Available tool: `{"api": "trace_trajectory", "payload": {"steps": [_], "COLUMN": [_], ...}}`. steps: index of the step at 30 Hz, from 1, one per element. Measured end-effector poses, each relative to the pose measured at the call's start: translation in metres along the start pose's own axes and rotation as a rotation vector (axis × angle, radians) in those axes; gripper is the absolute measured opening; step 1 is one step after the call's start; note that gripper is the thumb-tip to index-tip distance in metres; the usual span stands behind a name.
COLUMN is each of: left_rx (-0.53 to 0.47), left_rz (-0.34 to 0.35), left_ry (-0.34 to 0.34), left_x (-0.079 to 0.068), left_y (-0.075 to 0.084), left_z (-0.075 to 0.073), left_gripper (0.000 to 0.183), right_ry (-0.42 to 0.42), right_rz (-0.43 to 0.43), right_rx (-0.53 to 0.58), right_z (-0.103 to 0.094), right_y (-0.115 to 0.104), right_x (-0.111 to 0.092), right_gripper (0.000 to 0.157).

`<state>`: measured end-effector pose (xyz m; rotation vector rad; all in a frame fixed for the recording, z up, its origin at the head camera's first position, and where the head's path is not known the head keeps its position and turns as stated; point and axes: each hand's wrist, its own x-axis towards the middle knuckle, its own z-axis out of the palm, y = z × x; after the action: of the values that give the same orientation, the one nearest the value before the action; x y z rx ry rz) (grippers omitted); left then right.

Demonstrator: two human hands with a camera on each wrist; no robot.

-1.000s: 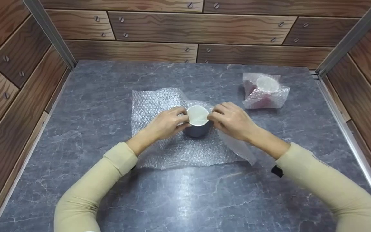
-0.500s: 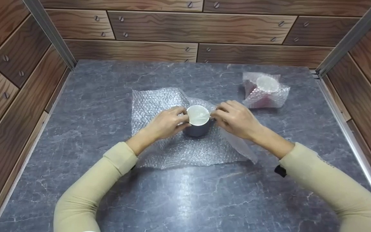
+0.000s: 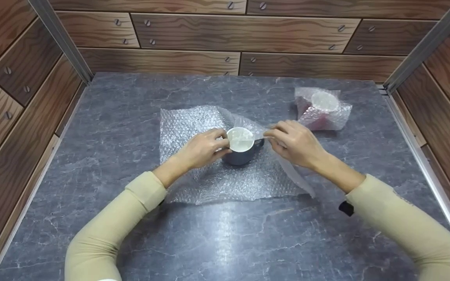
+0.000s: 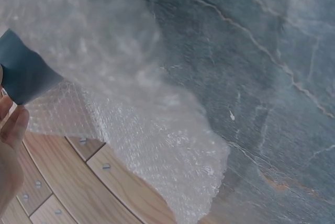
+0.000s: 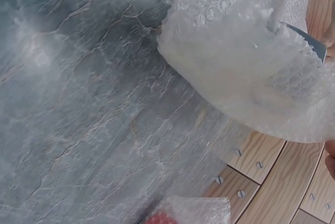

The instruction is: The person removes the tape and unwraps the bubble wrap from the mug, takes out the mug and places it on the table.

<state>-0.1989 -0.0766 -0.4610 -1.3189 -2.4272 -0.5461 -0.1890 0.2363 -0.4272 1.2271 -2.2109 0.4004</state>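
Observation:
A dark blue-grey mug point(image 3: 237, 157) with a pale inside stands upright on a sheet of bubble wrap point(image 3: 225, 183). My left hand point(image 3: 205, 148) grips the mug's rim on its left side. On the other side, my right hand point(image 3: 293, 142) pinches an edge of the wrap just beyond the mug's dark handle point(image 3: 260, 142). In the left wrist view, fingertips touch the dark wall of the mug point(image 4: 26, 69). A lifted flap of bubble wrap point(image 5: 246, 72) covers most of the mug in the right wrist view.
A reddish item in bubble wrap point(image 3: 322, 111) with a round pale top sits at the back right of the marbled table point(image 3: 225, 234). Wood-patterned panels point(image 3: 244, 33) and metal posts point(image 3: 61, 41) enclose the table on three sides.
My right hand has moved to the right, away from the mug's rim, drawing the bubble wrap with it; the handle now shows. My left hand has stayed on the mug.

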Motion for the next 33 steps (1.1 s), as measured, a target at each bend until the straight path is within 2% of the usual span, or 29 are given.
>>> {"api": "trace_trajectory", "payload": {"steps": [11,22,33], "left_rx": [0.009,0.005,-0.009], "left_rz": [0.004,-0.001,-0.008], "left_ry": [0.024,0.017,-0.01], "left_x": [0.001,0.0,0.001], "left_y": [0.0,0.001,0.002], "left_z": [0.001,0.001,-0.001], "left_gripper": [0.015,0.015,0.015], "right_ry": [-0.021,-0.04,-0.138], "right_rz": [0.076,0.128,0.236], "right_rx": [-0.086,-0.128,-0.171], "right_z": [-0.008,-0.012,-0.018], "right_y": [0.012,0.025,0.038], "right_x": [-0.014,-0.024,-0.035], "right_gripper": [0.038,0.042,0.051]}}
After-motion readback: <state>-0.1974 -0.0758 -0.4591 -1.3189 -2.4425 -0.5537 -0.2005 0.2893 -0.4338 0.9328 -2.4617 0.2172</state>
